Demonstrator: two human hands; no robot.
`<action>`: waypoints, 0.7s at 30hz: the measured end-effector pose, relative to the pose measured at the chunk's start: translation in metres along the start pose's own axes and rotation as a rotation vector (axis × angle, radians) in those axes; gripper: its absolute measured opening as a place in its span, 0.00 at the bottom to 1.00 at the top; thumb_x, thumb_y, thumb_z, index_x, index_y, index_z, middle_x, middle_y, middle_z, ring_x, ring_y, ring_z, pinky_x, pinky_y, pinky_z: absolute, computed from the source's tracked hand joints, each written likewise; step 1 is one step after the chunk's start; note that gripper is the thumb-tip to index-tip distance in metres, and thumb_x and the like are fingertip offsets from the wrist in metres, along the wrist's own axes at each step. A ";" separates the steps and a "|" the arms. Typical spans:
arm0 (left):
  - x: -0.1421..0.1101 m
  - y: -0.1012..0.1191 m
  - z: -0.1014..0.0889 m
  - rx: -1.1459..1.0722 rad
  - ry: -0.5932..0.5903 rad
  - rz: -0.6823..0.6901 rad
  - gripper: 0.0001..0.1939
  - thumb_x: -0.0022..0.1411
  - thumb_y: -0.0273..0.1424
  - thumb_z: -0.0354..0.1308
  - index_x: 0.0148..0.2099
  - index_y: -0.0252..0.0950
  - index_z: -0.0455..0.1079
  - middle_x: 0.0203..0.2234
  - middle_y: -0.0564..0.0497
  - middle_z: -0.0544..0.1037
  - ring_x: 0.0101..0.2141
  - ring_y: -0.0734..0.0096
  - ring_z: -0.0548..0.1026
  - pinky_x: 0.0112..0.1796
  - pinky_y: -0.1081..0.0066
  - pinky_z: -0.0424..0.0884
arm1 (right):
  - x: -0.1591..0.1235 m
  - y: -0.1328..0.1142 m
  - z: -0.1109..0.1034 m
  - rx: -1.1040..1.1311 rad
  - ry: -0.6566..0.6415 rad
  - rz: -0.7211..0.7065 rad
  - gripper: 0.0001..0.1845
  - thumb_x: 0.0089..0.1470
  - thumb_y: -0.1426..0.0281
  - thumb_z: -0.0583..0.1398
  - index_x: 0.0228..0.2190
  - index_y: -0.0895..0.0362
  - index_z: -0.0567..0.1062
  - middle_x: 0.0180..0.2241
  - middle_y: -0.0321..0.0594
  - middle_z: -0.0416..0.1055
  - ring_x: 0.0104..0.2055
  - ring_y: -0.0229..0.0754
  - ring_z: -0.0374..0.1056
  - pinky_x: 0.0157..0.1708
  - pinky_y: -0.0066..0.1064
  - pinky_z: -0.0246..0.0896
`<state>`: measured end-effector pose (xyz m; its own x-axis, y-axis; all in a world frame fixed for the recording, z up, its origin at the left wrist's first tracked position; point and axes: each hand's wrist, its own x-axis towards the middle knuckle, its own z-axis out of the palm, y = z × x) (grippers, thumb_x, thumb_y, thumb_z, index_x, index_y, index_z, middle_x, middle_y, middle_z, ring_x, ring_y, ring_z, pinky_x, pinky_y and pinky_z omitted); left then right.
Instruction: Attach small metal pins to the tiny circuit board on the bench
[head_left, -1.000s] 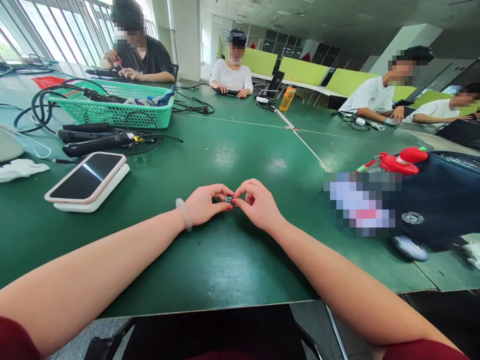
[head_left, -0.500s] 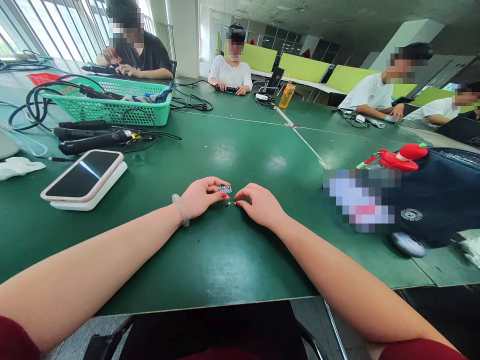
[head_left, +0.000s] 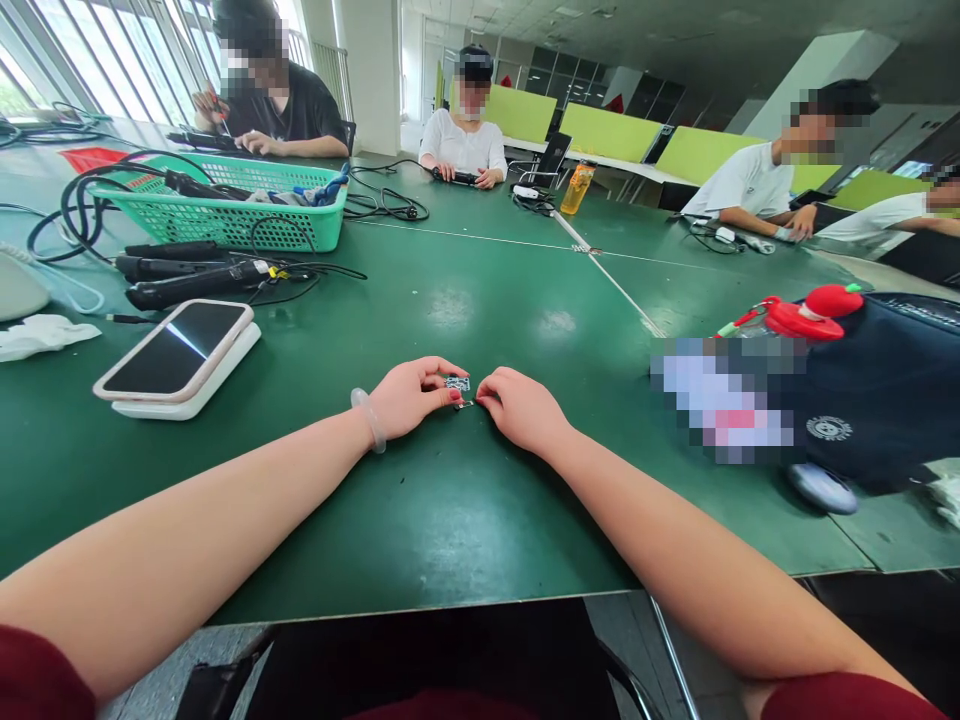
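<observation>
My left hand (head_left: 409, 400) pinches a small white-and-dark patterned piece (head_left: 457, 383), which looks like a circuit board, between thumb and fingers. Just below it, near the left thumb tip, is a tiny silver part (head_left: 466, 404) with a dark end. Facing it from the right, my right hand (head_left: 521, 408) has its thumb and index finger pressed together close to that silver part. Whatever those fingertips hold, if anything, is too small to make out. Both hands rest low over the green table (head_left: 450, 530).
On the left lie a phone (head_left: 178, 350) on a white box, black handheld tools (head_left: 191, 280) and a green basket (head_left: 232, 220) with cables. At right are a dark bag (head_left: 885, 390), a red keychain (head_left: 810, 315) and a mouse (head_left: 823, 488). Several people sit around the table.
The right thumb and index finger have closed together and drawn slightly away from the silver part. The left hand still holds the board. The whole view has shifted slightly.
</observation>
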<state>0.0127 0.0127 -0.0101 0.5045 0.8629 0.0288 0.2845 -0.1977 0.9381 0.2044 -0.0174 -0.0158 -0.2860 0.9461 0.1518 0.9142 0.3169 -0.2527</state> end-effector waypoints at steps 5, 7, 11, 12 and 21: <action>0.000 -0.002 0.000 0.032 -0.019 0.013 0.15 0.55 0.33 0.60 0.45 0.34 0.70 0.29 0.50 0.79 0.36 0.66 0.78 0.46 0.62 0.70 | 0.000 0.002 0.001 -0.024 0.002 0.007 0.08 0.59 0.72 0.54 0.32 0.55 0.73 0.35 0.40 0.69 0.36 0.39 0.66 0.34 0.29 0.57; -0.001 -0.002 0.001 0.062 -0.019 0.025 0.16 0.55 0.34 0.60 0.45 0.34 0.70 0.29 0.50 0.79 0.36 0.66 0.78 0.46 0.62 0.70 | 0.000 0.002 0.001 -0.015 0.009 0.017 0.07 0.58 0.72 0.54 0.31 0.55 0.73 0.35 0.40 0.69 0.36 0.39 0.66 0.34 0.29 0.57; -0.001 -0.003 0.001 0.073 -0.020 0.030 0.16 0.55 0.34 0.60 0.45 0.34 0.70 0.29 0.50 0.79 0.36 0.66 0.77 0.45 0.62 0.70 | 0.000 0.000 0.001 0.002 0.002 0.037 0.07 0.58 0.73 0.54 0.31 0.56 0.72 0.35 0.40 0.69 0.36 0.39 0.66 0.34 0.29 0.57; -0.001 -0.003 0.000 0.073 -0.020 0.030 0.16 0.54 0.34 0.60 0.45 0.34 0.70 0.30 0.50 0.79 0.36 0.66 0.77 0.45 0.62 0.70 | -0.001 -0.001 0.000 0.003 0.001 0.038 0.07 0.58 0.73 0.54 0.31 0.56 0.72 0.35 0.40 0.69 0.36 0.39 0.66 0.34 0.29 0.57; -0.001 -0.002 -0.001 0.111 -0.021 0.030 0.16 0.54 0.36 0.60 0.45 0.35 0.71 0.30 0.51 0.78 0.36 0.66 0.77 0.45 0.62 0.70 | -0.003 0.001 -0.007 0.017 0.029 0.034 0.08 0.57 0.74 0.53 0.31 0.56 0.72 0.36 0.40 0.69 0.36 0.39 0.65 0.35 0.29 0.57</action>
<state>0.0109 0.0122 -0.0114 0.5309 0.8461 0.0476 0.3572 -0.2744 0.8928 0.2087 -0.0208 -0.0097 -0.2462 0.9542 0.1703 0.9182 0.2858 -0.2743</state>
